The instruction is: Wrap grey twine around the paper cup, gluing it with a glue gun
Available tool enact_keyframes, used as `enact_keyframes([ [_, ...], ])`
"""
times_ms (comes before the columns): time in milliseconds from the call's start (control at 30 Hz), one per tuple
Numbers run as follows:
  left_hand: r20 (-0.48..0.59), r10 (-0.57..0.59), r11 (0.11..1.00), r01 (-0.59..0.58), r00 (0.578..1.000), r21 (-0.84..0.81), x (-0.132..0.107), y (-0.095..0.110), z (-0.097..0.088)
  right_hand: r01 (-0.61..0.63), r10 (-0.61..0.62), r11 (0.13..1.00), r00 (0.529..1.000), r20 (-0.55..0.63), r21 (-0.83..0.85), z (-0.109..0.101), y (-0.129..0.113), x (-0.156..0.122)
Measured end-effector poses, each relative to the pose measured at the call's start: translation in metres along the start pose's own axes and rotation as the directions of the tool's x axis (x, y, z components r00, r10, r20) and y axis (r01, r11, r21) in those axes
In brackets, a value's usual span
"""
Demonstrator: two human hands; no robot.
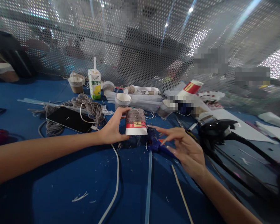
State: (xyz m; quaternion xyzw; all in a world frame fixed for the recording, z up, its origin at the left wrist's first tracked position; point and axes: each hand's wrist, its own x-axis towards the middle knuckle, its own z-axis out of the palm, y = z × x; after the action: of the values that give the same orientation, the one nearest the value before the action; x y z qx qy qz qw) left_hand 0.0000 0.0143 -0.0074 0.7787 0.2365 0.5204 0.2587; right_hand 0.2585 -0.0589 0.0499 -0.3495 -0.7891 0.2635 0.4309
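My left hand (113,127) is closed round the side of a paper cup (136,130), thumb low and fingers near its top. The cup is upside down, wrapped in grey yarn (135,116) over its upper part, with a red and yellow band and white rim showing below. Just right of the cup is my right hand (185,146), its fingers apart and one fingertip close to the cup's side; whether it touches cannot be made out. Beneath and between the hands lies a blue glue gun (155,143), with a long translucent glue stick (149,183) running from it towards me.
A phone (69,119) lies at left beside heaped grey yarn (90,107). Behind stand a drink carton (94,84) with a straw and several paper cups. A wooden stick (182,194) and white cable (116,183) lie in front. A black object (214,132) stands at right, before a perforated metal screen (102,40).
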Motion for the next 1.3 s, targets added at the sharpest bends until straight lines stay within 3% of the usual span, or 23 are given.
enact_keyframes([
  [133,0.057,-0.004,0.999,0.007,0.998,-0.054,0.0005,0.0031,-0.0018,-0.042,0.049,0.998,0.986,0.159,-0.044,0.0006,-0.0087,-0.0021],
  [267,0.114,0.023,0.993,-0.01,0.993,-0.119,0.0006,0.0056,-0.0032,-0.078,0.086,0.996,0.976,0.201,-0.046,0.0018,-0.0112,-0.0007],
  [600,0.128,0.07,0.977,-0.042,0.989,-0.209,-0.0002,0.0059,-0.0027,-0.217,0.181,0.961,0.962,0.203,0.173,0.0025,-0.0032,0.0036],
  [767,0.151,0.081,0.975,-0.048,0.985,-0.216,0.0007,0.0072,-0.0025,-0.208,0.18,0.959,0.972,0.152,0.191,0.0023,-0.0028,0.005],
  [1300,0.155,0.11,0.984,-0.085,0.982,-0.158,-0.0003,0.0085,-0.0026,-0.215,0.189,0.962,0.969,0.156,0.168,0.0039,-0.0046,0.0057],
])
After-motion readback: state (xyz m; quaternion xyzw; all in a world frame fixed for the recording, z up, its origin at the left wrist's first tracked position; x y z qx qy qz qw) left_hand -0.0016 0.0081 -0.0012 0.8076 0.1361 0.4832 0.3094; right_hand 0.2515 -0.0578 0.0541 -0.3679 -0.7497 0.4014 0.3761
